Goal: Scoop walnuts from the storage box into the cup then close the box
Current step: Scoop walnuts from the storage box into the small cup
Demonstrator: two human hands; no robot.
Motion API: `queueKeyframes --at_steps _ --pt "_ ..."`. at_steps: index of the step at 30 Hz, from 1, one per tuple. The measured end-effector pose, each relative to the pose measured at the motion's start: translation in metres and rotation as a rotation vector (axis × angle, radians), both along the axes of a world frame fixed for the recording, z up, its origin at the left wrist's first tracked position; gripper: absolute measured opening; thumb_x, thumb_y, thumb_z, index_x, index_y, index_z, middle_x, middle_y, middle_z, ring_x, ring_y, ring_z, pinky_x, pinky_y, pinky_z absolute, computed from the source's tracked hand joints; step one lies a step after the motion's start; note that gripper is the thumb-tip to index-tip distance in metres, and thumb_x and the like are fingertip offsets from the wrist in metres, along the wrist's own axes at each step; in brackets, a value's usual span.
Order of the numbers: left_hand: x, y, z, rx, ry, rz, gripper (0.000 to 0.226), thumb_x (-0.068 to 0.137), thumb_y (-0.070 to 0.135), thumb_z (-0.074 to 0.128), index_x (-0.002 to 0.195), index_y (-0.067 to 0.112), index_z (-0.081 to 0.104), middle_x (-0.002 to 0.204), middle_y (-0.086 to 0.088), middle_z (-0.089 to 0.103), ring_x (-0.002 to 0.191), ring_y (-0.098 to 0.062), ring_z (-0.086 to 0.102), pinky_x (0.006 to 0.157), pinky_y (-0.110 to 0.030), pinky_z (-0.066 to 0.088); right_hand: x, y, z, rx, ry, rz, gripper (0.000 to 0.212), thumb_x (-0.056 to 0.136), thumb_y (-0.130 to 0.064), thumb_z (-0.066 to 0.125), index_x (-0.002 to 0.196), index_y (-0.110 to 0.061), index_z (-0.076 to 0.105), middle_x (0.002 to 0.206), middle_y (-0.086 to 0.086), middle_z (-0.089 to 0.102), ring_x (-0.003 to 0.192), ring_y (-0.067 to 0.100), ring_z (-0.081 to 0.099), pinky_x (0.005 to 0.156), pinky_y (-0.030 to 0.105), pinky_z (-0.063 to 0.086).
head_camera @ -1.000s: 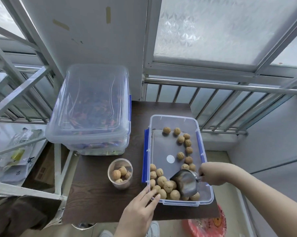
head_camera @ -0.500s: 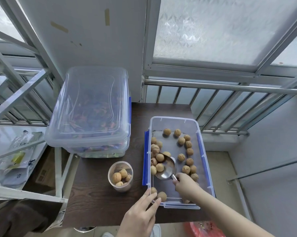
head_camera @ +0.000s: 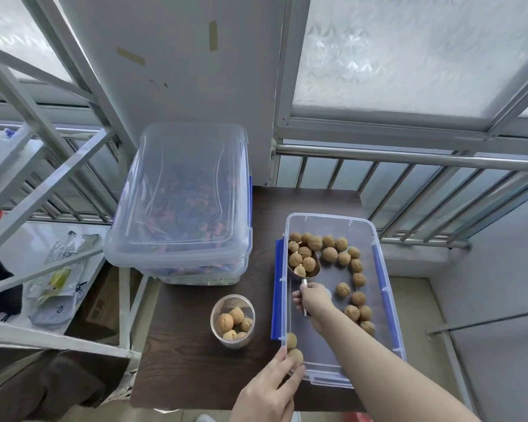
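An open clear storage box (head_camera: 381,287) with blue latches lies on the dark table (head_camera: 195,370), walnuts (head_camera: 352,269) scattered inside. My right hand (head_camera: 313,300) grips the handle of a metal scoop (head_camera: 307,266). Its bowl, pushed into the far left corner, holds several walnuts. My left hand (head_camera: 272,391) rests on the box's near left corner, fingers against the wall. A clear cup (head_camera: 233,321) with several walnuts stands left of the box.
A larger closed clear bin (head_camera: 180,202) with colourful contents fills the table's back left. A metal railing (head_camera: 409,156) and window stand behind. White shelf frames (head_camera: 43,166) with bags are at left. The floor drops off right of the table.
The scoop has travelled from the box's near end to the far left corner, pushing walnuts ahead and gathering several in its bowl. My left hand stayed on the near corner.
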State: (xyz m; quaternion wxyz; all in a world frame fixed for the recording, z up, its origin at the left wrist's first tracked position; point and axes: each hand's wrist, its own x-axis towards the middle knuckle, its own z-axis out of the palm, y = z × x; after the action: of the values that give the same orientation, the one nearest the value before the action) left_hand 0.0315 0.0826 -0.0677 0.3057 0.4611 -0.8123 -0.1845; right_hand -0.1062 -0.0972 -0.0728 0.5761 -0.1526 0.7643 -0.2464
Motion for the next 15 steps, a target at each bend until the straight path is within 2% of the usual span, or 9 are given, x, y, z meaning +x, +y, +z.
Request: queueKeyframes --at_steps 2,3,5,7,8,10,12,14,15 --pt "-0.002 -0.001 0.006 0.021 -0.007 0.051 0.040 0.098 0.030 0.047 0.138 0.030 0.044 0.150 0.017 0.035 0.140 -0.003 0.033 0.086 -0.019 0.055 -0.002 0.003 -0.005 -0.055 0.036 0.060 0.024 0.103 -0.017 0.040 0.107 -0.006 0.060 0.074 0.007 0.061 0.065 0.018 0.056 0.065 0.033 0.045" --pt "-0.004 0.001 0.002 0.011 -0.023 0.056 0.047 0.096 0.031 0.053 0.141 0.032 0.039 0.151 0.018 0.032 0.142 -0.001 0.028 0.084 -0.016 0.054 -0.003 0.006 -0.007 -0.073 0.033 0.070 0.024 0.103 -0.017 0.039 0.109 -0.005 0.059 0.075 0.007 0.061 0.068 0.019 0.056 0.067 0.035 0.045" --pt "-0.003 0.006 0.004 0.097 0.012 0.045 0.057 0.089 0.027 0.065 0.140 0.032 0.040 0.151 0.015 0.037 0.140 -0.002 0.033 0.085 -0.017 0.055 -0.005 0.013 -0.012 -0.100 0.031 0.084 0.025 0.103 -0.015 0.039 0.112 -0.003 0.058 0.076 0.007 0.060 0.067 0.018 0.055 0.064 0.031 0.046" --pt "0.009 0.016 0.001 0.189 -0.055 0.018 0.055 0.096 0.043 0.043 0.148 0.038 0.027 0.152 0.017 0.032 0.140 0.003 0.029 0.084 -0.005 0.049 -0.009 0.021 -0.014 -0.143 0.038 0.100 0.024 0.103 -0.011 0.038 0.113 0.002 0.056 0.077 0.009 0.058 0.064 0.016 0.054 0.056 0.024 0.045" --pt "0.014 0.019 0.003 0.139 -0.119 0.024 0.052 0.096 0.044 0.033 0.147 0.039 0.026 0.148 0.019 0.036 0.140 0.005 0.027 0.083 -0.002 0.045 -0.012 0.026 -0.015 -0.172 0.047 0.119 0.024 0.103 -0.010 0.038 0.113 0.005 0.055 0.078 0.010 0.057 0.064 0.016 0.054 0.055 0.023 0.045" --pt "0.016 0.015 0.019 0.079 -0.105 0.078 0.049 0.086 0.024 0.052 0.134 0.030 0.052 0.134 0.013 0.058 0.137 -0.001 0.036 0.086 -0.015 0.052 -0.017 0.036 -0.016 -0.223 0.067 0.161 0.024 0.103 -0.009 0.038 0.111 0.006 0.054 0.079 0.011 0.058 0.066 0.017 0.055 0.055 0.023 0.046" --pt "0.023 0.000 0.040 -0.070 -0.031 0.216 0.059 0.064 0.009 0.069 0.123 0.018 0.067 0.132 -0.002 0.061 0.127 -0.015 0.052 0.092 -0.033 0.051 -0.024 0.045 -0.013 -0.260 0.068 0.188 0.021 0.103 -0.010 0.038 0.108 0.000 0.056 0.082 0.011 0.060 0.067 0.018 0.056 0.055 0.023 0.047" --pt "0.041 -0.008 0.049 -0.101 -0.027 0.333 0.072 0.059 0.016 0.076 0.130 0.017 0.059 0.136 -0.008 0.056 0.125 -0.021 0.053 0.097 -0.039 0.046 -0.031 0.053 -0.007 -0.292 0.091 0.218 0.019 0.103 -0.012 0.039 0.108 -0.007 0.057 0.083 0.010 0.061 0.068 0.017 0.058 0.055 0.022 0.047" --pt "0.047 -0.014 0.052 -0.034 -0.018 0.408 0.082 0.059 0.023 0.080 0.136 0.017 0.051 0.140 -0.009 0.051 0.126 -0.024 0.051 0.100 -0.039 0.043 -0.036 0.057 -0.003 -0.312 0.109 0.243 0.019 0.103 -0.013 0.040 0.110 -0.009 0.057 0.084 0.009 0.062 0.068 0.016 0.059 0.055 0.022 0.047"
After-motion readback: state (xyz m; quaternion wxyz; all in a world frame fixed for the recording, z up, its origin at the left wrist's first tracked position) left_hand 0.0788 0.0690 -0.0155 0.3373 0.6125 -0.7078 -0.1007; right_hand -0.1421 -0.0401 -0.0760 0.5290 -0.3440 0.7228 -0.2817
